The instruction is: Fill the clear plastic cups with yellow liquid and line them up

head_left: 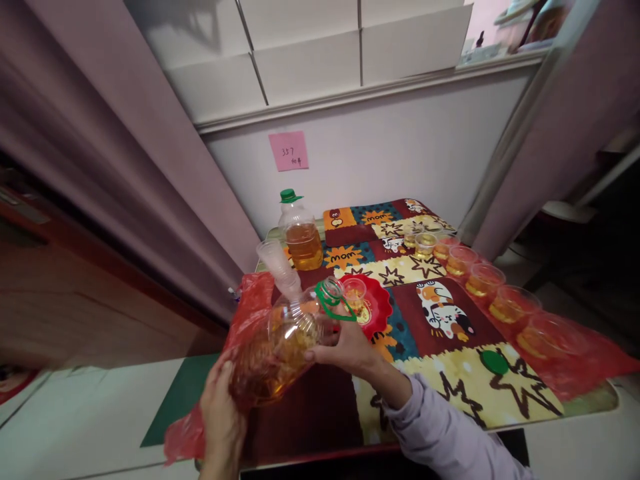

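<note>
A large clear plastic jug (287,343) of amber liquid is tilted, its uncapped mouth pointing up and to the right. My left hand (223,403) supports its base, and my right hand (353,347) grips it near the shoulder, below the green handle ring (327,300). Just beyond the mouth sits a scalloped red plate (383,315), partly hidden by the jug. A clear plastic cup (355,288) stands on that plate, with small yellowish pieces beside it. On the mat, right of my right arm, lies a round green cap (494,361).
A second jug (305,245) with a green cap stands at the back left. Before it leans a stack of clear cups (275,260). Several cups with yellow liquid (483,281) line the right edge on red plastic (595,350). A patterned mat (400,303) covers the table.
</note>
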`<state>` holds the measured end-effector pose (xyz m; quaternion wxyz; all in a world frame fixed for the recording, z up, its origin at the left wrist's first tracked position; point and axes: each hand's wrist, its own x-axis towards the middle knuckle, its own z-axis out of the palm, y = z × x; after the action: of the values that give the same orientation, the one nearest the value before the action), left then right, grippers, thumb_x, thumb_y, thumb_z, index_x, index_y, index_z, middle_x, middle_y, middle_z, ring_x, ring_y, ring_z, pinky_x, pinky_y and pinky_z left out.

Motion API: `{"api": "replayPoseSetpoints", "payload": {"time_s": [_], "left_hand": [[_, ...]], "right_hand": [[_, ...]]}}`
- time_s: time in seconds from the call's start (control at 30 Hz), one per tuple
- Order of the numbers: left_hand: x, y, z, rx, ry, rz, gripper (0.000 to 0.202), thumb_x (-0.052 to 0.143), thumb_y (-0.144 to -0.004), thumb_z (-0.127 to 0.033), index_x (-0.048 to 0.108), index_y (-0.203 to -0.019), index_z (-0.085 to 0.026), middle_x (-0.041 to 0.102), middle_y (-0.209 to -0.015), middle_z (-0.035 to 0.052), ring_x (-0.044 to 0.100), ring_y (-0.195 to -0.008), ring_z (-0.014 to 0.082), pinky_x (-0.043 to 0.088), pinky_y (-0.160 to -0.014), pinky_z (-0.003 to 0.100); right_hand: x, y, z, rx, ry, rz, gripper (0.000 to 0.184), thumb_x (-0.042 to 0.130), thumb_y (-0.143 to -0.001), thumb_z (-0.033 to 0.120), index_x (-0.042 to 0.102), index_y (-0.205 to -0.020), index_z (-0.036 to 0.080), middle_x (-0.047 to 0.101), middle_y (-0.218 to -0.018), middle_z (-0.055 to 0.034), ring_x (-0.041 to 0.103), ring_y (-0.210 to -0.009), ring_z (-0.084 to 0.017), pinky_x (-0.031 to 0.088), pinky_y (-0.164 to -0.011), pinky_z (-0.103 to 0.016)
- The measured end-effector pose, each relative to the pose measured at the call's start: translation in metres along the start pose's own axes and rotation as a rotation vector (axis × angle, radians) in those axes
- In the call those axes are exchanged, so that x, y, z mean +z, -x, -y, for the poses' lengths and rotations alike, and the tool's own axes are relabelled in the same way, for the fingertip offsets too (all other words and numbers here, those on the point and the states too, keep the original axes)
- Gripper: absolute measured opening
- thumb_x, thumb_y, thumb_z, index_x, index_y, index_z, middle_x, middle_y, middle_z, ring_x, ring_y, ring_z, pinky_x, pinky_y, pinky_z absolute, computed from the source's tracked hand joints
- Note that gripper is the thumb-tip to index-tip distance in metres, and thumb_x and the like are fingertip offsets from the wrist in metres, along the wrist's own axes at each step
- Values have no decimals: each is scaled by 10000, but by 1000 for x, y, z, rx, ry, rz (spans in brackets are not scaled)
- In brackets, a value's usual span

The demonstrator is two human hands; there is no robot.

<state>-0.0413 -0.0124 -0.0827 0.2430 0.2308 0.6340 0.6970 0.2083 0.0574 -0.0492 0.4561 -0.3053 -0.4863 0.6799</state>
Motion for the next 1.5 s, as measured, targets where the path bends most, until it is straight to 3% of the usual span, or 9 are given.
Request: {"api": "replayPoseSetpoints", "payload": {"time_s": [0.07,0.17,0.27,0.43,0.57,0.7,0.9,1.23,1.5], "left_hand": [[-7,-7,-13,234,-223,94,663,767,-870,-692,749,-1337,-223,771,-1397,108,681,-1370,354,476,-1245,534],[-5,-13,-34,556,-487,513,1123,725,-713,-965,629,-1553,-226,615,-1634,182,553,-1529,444,394,-1305,600],[4,-16,-39,681,-589,680,1282,709,-657,-1016,525,-1647,-223,556,-1687,217,547,-1535,482,433,-1270,651],[3,-20,-26,704,-575,678,1294,680,-680,-1022,476,-1674,-218,590,-1656,226,597,-1496,469,465,-1250,640],[-3,-21,-22,693,-530,667,1308,676,-667,-1031,475,-1671,-216,557,-1686,232,557,-1536,463,451,-1266,626],[-3,-18,-24,692,-509,657,1296,743,-654,-994,498,-1657,-210,572,-1671,234,554,-1537,469,416,-1288,639],[-3,-17,-26,667,-440,607,1305,686,-669,-1027,511,-1642,-175,610,-1631,238,618,-1476,462,524,-1209,594],[-6,-26,-16,688,-461,531,1270,688,-663,-1025,535,-1611,-192,620,-1617,226,583,-1504,480,438,-1272,633],[-11,-27,-12,636,-417,524,1294,720,-666,-1000,489,-1648,-189,567,-1659,234,542,-1533,491,374,-1302,662]], "right_hand": [[10,3,8,-64,18,18,909,1098,-526,499,726,-1320,259,770,-1362,-99,771,-1174,-350,652,-1068,-561],[21,7,13,-141,60,63,848,1082,-580,517,721,-1307,274,760,-1383,-86,759,-1225,-347,633,-1108,-555],[23,11,15,-170,116,129,844,1039,-675,559,685,-1389,281,729,-1441,-104,727,-1308,-349,655,-1066,-521],[-16,10,29,-223,320,317,814,1013,-744,515,686,-1448,268,730,-1476,-114,738,-1307,-308,640,-1079,-467],[-77,-7,48,-239,675,-9,484,855,-931,479,754,-1338,237,822,-1284,-115,797,-1168,-291,639,-1051,-490],[-115,-34,58,-137,1340,-176,578,842,-943,466,703,-1426,181,767,-1413,-188,744,-1297,-358,570,-1138,-516],[-103,-52,47,26,1631,-41,798,883,-875,578,632,-1507,162,704,-1503,-222,707,-1353,-389,546,-1121,-449],[-87,-71,46,83,1705,-51,607,874,-872,499,730,-1373,186,788,-1350,-186,773,-1214,-377,550,-1041,-431],[-146,-62,98,10,1650,-243,720,732,-974,562,580,-1575,197,801,-1363,-148,777,-1195,-309,575,-948,-350]]}}
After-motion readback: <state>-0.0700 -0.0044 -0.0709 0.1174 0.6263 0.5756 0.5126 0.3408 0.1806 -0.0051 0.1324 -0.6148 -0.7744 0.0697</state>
